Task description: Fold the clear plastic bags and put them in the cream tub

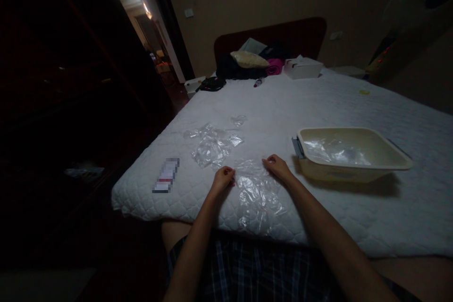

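Note:
A clear plastic bag (256, 193) lies flat on the white quilted mattress (354, 104) right in front of me. My left hand (222, 179) pinches its upper left corner with closed fingers. My right hand (278, 166) pinches the upper right corner the same way. More crumpled clear plastic bags (212, 144) lie just beyond my left hand.
A cream plastic basin (354, 153) with clear plastic inside sits to the right of my right hand. A small flat packet (166, 175) lies near the mattress's left edge. Pillows, clothes and a white box (302, 67) are piled by the headboard. The room to the left is dark.

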Demonstrator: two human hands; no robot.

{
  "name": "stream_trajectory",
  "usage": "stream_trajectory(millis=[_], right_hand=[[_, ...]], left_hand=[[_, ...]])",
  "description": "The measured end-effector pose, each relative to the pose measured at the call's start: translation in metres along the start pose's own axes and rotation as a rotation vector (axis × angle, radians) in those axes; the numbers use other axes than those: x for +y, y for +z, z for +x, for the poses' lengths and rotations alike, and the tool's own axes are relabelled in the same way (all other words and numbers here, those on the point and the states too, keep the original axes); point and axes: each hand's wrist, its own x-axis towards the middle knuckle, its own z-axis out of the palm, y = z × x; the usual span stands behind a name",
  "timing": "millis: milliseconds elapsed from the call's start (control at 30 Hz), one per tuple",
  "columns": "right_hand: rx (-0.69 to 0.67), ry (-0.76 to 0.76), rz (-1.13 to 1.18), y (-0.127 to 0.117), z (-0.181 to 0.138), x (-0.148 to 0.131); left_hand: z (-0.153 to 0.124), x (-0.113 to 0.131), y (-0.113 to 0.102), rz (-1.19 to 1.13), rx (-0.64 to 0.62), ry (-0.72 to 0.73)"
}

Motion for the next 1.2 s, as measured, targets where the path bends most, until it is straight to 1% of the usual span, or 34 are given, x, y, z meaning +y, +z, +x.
stream_trajectory(millis=[67, 100, 167, 200, 233, 300, 367, 400, 467, 533, 633, 700, 767, 933, 1067, 1133, 1200], right_hand=[[-0.011, 0.029, 0.057, -0.001, -0.002, -0.002], [-0.02, 0.027, 0.073, -0.002, -0.003, -0.002], [-0.005, -0.016, 0.079, -0.002, -0.006, -0.002], [0.021, -0.052, 0.074, -0.002, -0.008, -0.002], [0.055, -0.092, 0.067, -0.002, -0.01, -0.001], [0.146, -0.186, 0.036, -0.003, -0.013, -0.001], [0.23, -0.309, -0.047, -0.005, -0.019, -0.002], [0.261, -0.378, -0.113, -0.007, -0.022, -0.004], [0.266, -0.508, -0.265, -0.013, -0.031, -0.008], [0.188, -0.604, -0.4, -0.018, -0.042, -0.011], [0.02, -0.672, -0.528, -0.023, -0.056, -0.009], [-0.039, -0.677, -0.572, -0.023, -0.061, -0.005], [-0.032, -0.668, -0.583, -0.022, -0.062, -0.001], [0.063, -0.636, -0.551, -0.02, -0.059, 0.004], [0.074, -0.64, -0.529, -0.02, -0.059, 0.004], [0.081, -0.645, -0.506, -0.02, -0.059, 0.005], [0.094, -0.642, -0.481, -0.02, -0.06, 0.006]], left_hand=[[-0.006, 0.003, 0.0, -0.002, 0.037, 0.014], [-0.01, 0.005, 0.0, 0.021, 0.082, 0.041], [-0.02, 0.007, -0.001, 0.108, 0.192, 0.15], [-0.025, 0.007, -0.001, 0.169, 0.215, 0.228], [-0.031, 0.007, -0.002, 0.235, 0.19, 0.303], [-0.04, 0.004, -0.004, 0.361, 0.034, 0.425], [-0.045, -0.001, -0.006, 0.46, -0.104, 0.5], [-0.046, -0.003, -0.006, 0.494, -0.142, 0.517], [-0.047, -0.006, -0.007, 0.518, -0.167, 0.518], [-0.046, -0.007, -0.006, 0.487, -0.161, 0.504], [-0.047, -0.004, -0.003, 0.461, -0.163, 0.535], [-0.048, -0.001, -0.001, 0.484, -0.168, 0.57], [-0.049, 0.001, 0.001, 0.496, -0.165, 0.58], [-0.05, 0.003, 0.003, 0.548, -0.166, 0.6], [-0.051, 0.001, 0.002, 0.562, -0.198, 0.621], [-0.052, 0.001, 0.002, 0.509, -0.234, 0.587], [-0.054, 0.0, 0.002, 0.432, -0.248, 0.513]])
